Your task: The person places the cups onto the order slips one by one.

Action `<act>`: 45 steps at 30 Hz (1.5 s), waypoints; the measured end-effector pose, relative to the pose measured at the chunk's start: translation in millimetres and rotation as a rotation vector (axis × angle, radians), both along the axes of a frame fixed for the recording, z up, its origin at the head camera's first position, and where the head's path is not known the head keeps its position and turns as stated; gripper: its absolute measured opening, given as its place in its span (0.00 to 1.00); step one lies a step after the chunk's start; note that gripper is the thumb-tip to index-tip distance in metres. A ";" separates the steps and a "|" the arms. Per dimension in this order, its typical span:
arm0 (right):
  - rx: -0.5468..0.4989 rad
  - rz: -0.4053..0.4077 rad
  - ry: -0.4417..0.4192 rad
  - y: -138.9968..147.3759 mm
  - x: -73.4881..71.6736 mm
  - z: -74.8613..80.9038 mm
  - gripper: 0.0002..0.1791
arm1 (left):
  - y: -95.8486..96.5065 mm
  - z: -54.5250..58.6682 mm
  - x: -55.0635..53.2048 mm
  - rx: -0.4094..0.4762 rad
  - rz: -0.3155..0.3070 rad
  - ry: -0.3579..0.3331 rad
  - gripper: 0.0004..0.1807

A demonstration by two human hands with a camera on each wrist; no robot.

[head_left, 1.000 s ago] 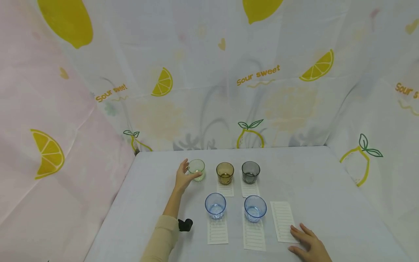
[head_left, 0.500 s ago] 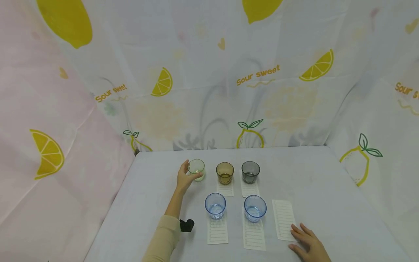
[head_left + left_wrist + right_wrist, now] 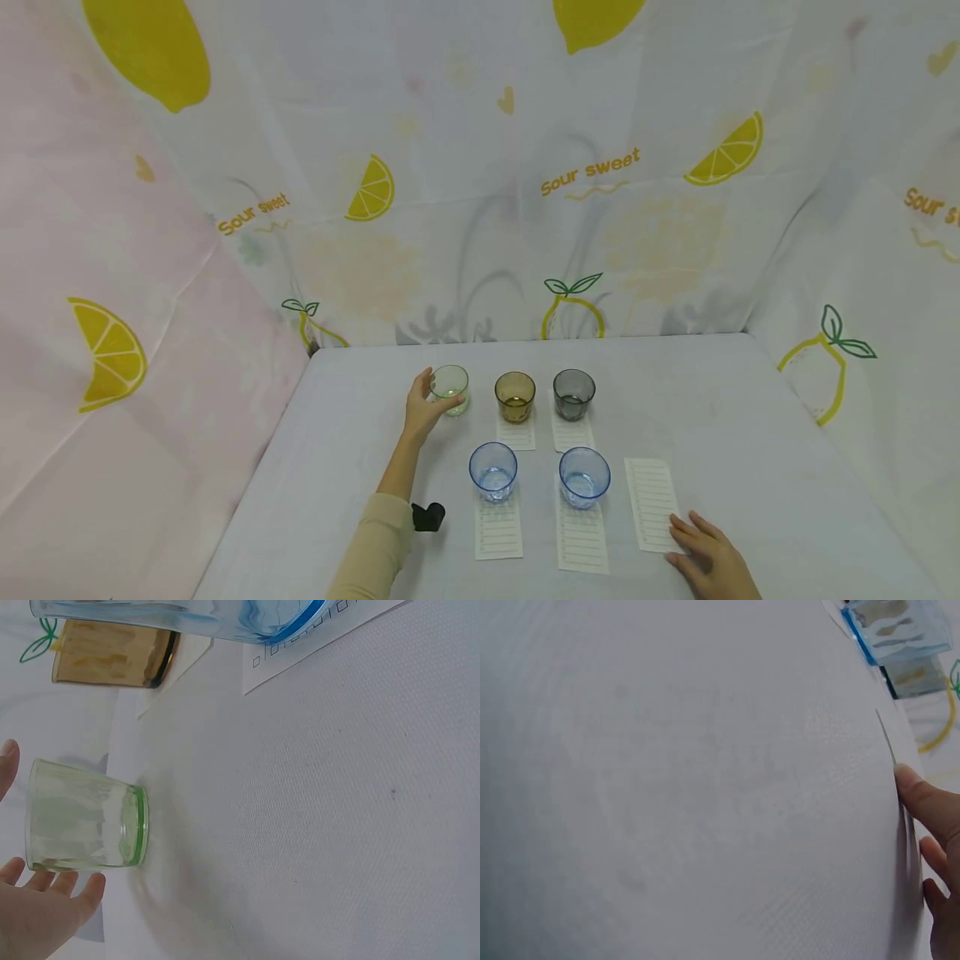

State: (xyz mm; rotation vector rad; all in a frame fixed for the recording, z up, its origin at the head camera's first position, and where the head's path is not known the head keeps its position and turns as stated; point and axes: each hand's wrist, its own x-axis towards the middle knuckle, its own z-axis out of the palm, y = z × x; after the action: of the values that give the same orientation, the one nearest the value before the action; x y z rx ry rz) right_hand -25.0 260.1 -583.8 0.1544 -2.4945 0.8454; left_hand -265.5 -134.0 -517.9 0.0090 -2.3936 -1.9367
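Observation:
At the back left of the table, my left hand (image 3: 424, 413) spreads around a pale green glass (image 3: 453, 382). In the left wrist view the fingers lie at one side of the green glass (image 3: 90, 814), while the thumb shows apart from it. The glass stands upright on the cloth. My right hand (image 3: 712, 557) is at the lower right corner of a white lined paper slip (image 3: 651, 500), its fingertips touching the edge. The right wrist view shows the thumb (image 3: 922, 796) against that slip's thin edge; the slip is seen nearly edge-on.
A brown glass (image 3: 515, 387) and a grey glass (image 3: 574, 385) stand right of the green one. Two blue glasses (image 3: 492, 457) (image 3: 585, 462) are nearer. Lined slips (image 3: 498, 533) lie under or in front of these. Lemon-print cloth (image 3: 450, 275) hangs behind the white table (image 3: 750, 433).
The slip at my right hand has shifted slightly away and to the right, with the right hand moving a little right. My left hand stays around the green glass, nearly still.

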 end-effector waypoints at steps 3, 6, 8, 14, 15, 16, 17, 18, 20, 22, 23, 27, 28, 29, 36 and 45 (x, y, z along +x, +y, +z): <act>0.020 -0.041 -0.029 -0.6 -0.2 3.3 0.21 | -0.2 0.8 0.5 0.000 -0.005 -0.009 0.48; 0.034 -0.080 -0.080 -1.3 -0.3 7.1 0.21 | 0.2 7.9 4.1 0.013 -0.013 -0.018 0.48; 0.037 -0.086 -0.112 -1.4 -0.3 9.0 0.21 | 1.1 16.2 8.2 0.016 -0.020 -0.023 0.48; 0.038 -0.060 -0.055 -0.5 -2.0 8.5 0.20 | 5.0 36.2 21.2 0.016 -0.031 -0.033 0.45; 0.038 -0.053 -0.032 0.0 -2.4 7.0 0.20 | 5.6 37.2 22.2 0.014 -0.030 -0.033 0.45; 0.036 -0.041 -0.017 0.6 -3.0 5.7 0.21 | 5.7 37.1 22.2 0.014 -0.030 -0.034 0.45; 0.036 -0.037 -0.012 0.9 -3.6 4.4 0.21 | 5.6 35.9 21.2 0.014 -0.031 -0.035 0.45; 0.035 -0.032 -0.006 1.3 -4.2 3.0 0.21 | 5.3 34.9 20.2 0.017 -0.032 -0.037 0.45; 0.035 -0.030 -0.020 1.3 -4.6 1.9 0.20 | 3.5 27.6 14.7 0.027 -0.032 -0.046 0.46; 0.038 -0.026 -0.038 1.4 -5.1 1.8 0.20 | 1.4 18.0 8.1 0.036 -0.032 -0.049 0.47; 0.038 -0.027 -0.040 1.3 -5.3 2.0 0.19 | 0.8 13.5 5.4 0.038 -0.031 -0.050 0.48; 0.023 -0.014 -0.041 1.6 -5.3 2.8 0.19 | 0.0 2.4 0.1 0.025 -0.021 -0.045 0.49; 0.019 -0.011 -0.045 1.7 -5.3 3.2 0.19 | 0.2 1.5 -0.1 0.020 -0.018 -0.044 0.49; 0.013 -0.007 -0.048 1.9 -5.2 3.6 0.19 | 0.3 0.9 -0.1 0.016 -0.016 -0.044 0.49; 0.040 -0.033 -0.107 3.4 -6.1 7.5 0.20 | 0.8 -0.3 -1.1 0.017 -0.007 -0.050 0.49; -0.011 -0.068 -0.211 4.7 -4.7 8.9 0.22 | 3.0 -3.0 -4.7 0.037 -0.008 -0.058 0.49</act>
State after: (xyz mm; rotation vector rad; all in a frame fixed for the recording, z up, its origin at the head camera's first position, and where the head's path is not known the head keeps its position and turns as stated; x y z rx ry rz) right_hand -29.7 264.8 -574.9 -0.0246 -2.6732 0.8878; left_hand -270.2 -131.0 -520.9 0.0584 -2.3960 -2.0114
